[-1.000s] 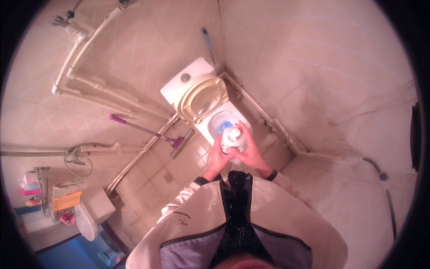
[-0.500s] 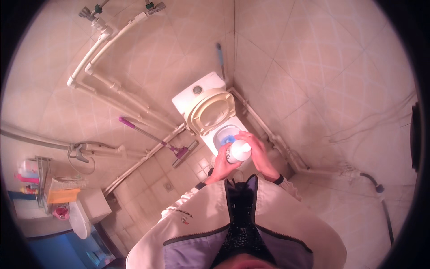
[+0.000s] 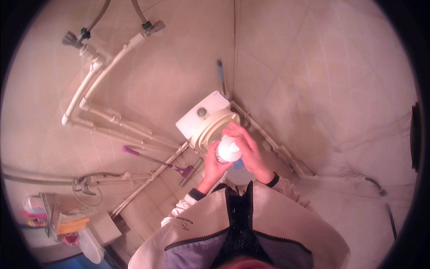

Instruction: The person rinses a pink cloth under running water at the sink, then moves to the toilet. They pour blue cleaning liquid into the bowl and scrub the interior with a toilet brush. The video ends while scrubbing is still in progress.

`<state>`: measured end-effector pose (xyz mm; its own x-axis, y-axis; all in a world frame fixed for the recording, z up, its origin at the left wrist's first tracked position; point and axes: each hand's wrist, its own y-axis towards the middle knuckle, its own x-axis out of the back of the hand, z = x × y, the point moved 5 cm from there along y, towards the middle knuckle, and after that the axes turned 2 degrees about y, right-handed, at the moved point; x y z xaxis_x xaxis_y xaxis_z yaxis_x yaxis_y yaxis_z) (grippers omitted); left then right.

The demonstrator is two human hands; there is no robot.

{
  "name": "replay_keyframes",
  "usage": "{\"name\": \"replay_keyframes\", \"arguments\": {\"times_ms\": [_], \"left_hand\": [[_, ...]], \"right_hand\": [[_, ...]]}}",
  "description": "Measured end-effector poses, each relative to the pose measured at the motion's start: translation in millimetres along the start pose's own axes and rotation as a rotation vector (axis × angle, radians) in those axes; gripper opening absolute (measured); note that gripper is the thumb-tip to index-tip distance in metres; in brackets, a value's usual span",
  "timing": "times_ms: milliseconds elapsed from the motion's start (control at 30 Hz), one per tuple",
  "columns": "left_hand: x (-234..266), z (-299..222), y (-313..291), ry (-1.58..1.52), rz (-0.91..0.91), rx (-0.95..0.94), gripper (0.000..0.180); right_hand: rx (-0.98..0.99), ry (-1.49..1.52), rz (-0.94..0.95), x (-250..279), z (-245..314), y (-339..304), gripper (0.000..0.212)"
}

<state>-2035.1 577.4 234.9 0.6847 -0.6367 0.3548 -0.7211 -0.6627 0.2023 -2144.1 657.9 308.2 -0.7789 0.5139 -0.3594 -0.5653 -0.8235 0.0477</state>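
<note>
My left hand [image 3: 213,165] is wrapped round a white bottle [image 3: 229,151] with a pale cap, held upright in front of me. Dark print shows on its side. My right hand [image 3: 249,153] is beside the bottle's top, fingers stretched out past the cap; whether it touches the cap I cannot tell. Below and beyond both hands stands a white toilet [image 3: 191,124] with its cream seat and lid [image 3: 200,140] raised. Blue liquid [image 3: 238,164] shows in the bowl, partly hidden by my hands and the bottle.
A purple-handled squeegee mop [image 3: 152,159] leans left of the toilet. White pipes [image 3: 96,74] run along the left wall. A blue-handled stick [image 3: 221,71] stands in the corner behind the cistern. At lower left are a rack [image 3: 49,215] and a washbasin [image 3: 92,246].
My view has tipped upward, so the toilet and mop sit lower in it. Both hands and the bottle have shifted slightly left, and my right fingers reach farther over the cap.
</note>
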Motion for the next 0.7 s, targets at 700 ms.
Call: {"name": "replay_keyframes", "arguments": {"times_ms": [700], "left_hand": [[-15.5,183.3,280.2,-0.244,-0.177,0.024,0.060]], "right_hand": [[-0.325,0.210,-0.572,90.8,-95.3,-28.0,0.035]]}}
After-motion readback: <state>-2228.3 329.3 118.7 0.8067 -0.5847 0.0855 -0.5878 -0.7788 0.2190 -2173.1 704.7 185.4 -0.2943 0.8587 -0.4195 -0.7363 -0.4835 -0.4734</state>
